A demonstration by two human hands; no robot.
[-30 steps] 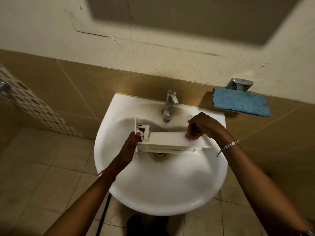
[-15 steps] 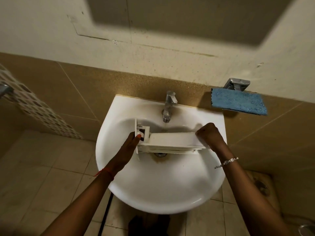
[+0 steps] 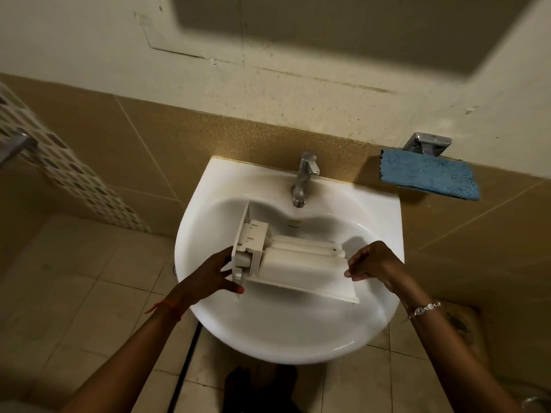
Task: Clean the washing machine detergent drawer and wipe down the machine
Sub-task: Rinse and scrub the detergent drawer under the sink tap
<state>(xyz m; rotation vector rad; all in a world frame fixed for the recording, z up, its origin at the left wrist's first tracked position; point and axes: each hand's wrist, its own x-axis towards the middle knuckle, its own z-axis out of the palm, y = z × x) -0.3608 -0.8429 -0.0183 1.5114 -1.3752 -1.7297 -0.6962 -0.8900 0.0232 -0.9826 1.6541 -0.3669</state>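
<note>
White detergent drawer (image 3: pixel 298 269) held over sink (image 3: pixel 268 347) basin, lying crosswise, front panel toward sink's left side. Left hand (image 3: pixel 208 278) grips panel end, thumb at lower edge; right hand (image 3: pixel 375 263) pinches opposite end with curled fingers. Tap (image 3: pixel 304 180) stands at sink's back rim. Blue cloth (image 3: pixel 429 177) hangs on wall, right of sink.

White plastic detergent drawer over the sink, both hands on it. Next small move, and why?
Probably free the right hand and lift the lever of the chrome tap. The white plastic detergent drawer is held over the white ceramic sink, near the spout; no water visibly runs, and the left hand grips its front panel, likely enough to steady it.
</note>
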